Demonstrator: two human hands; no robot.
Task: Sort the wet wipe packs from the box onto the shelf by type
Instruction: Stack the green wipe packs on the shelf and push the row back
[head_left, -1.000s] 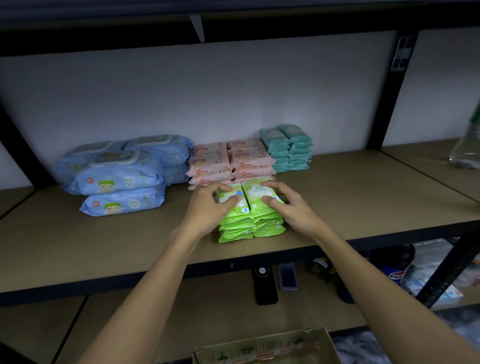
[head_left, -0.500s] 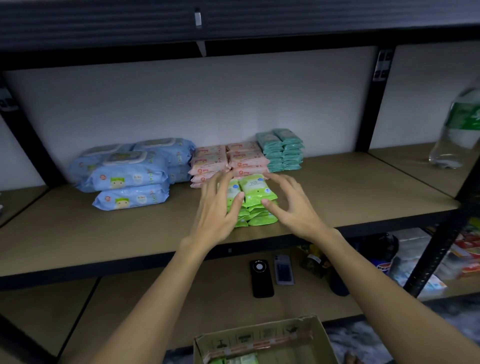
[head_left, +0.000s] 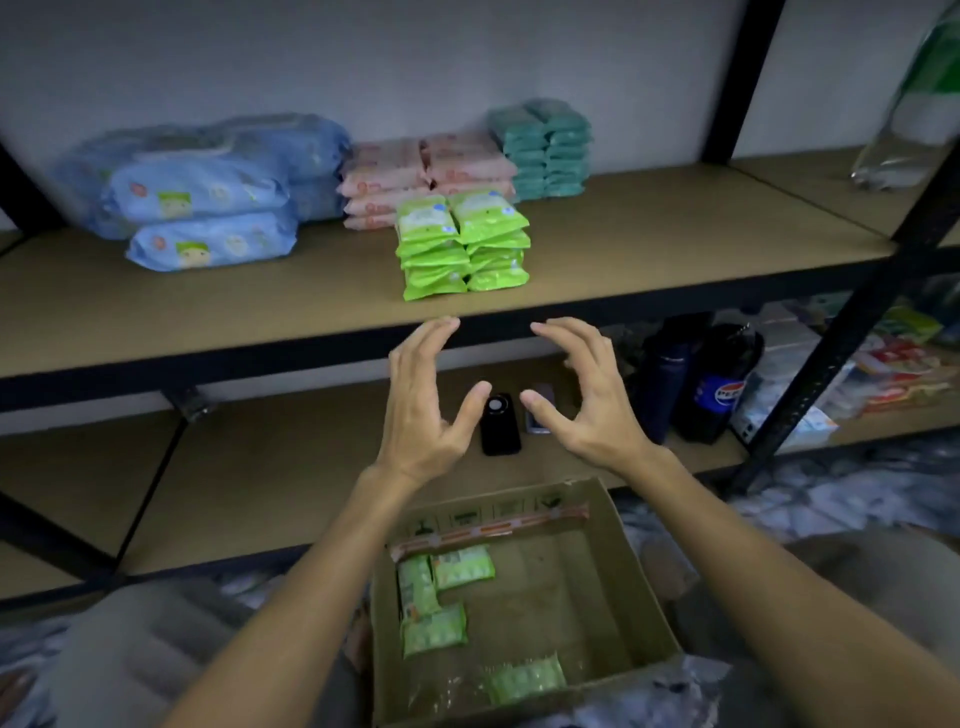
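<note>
Wet wipe packs sitting sorted by colour on the shelf (head_left: 675, 249), with the green packs (head_left: 464, 243) as landmark: two side-by-side stacks standing near the shelf's front edge. Just behind them, touching or nearly so, pink packs (head_left: 428, 174) lying in two stacks. Behind and to the right of the green, teal packs (head_left: 543, 148) standing against the back wall. Well to the left of the green, large blue packs (head_left: 202, 192) lying piled.

Below and in front of the green stacks, both hands hovering in the air, holding nothing. Left hand (head_left: 423, 402) and right hand (head_left: 579, 395) facing each other, fingers spread and loosely curved, thumbs pointing inward, touching neither the packs nor each other.

Lower, nearest the camera, a cardboard box (head_left: 623, 582) standing open, with four loose green packs (head_left: 434, 597) lying inside, mostly along its left side.

On the lower shelf beneath the green stacks, a black phone (head_left: 500, 423) lying flat, a second phone (head_left: 539, 415) beside it partly hidden by the right hand. Further right, a dark bottle (head_left: 722, 384) with a blue label standing.
</note>
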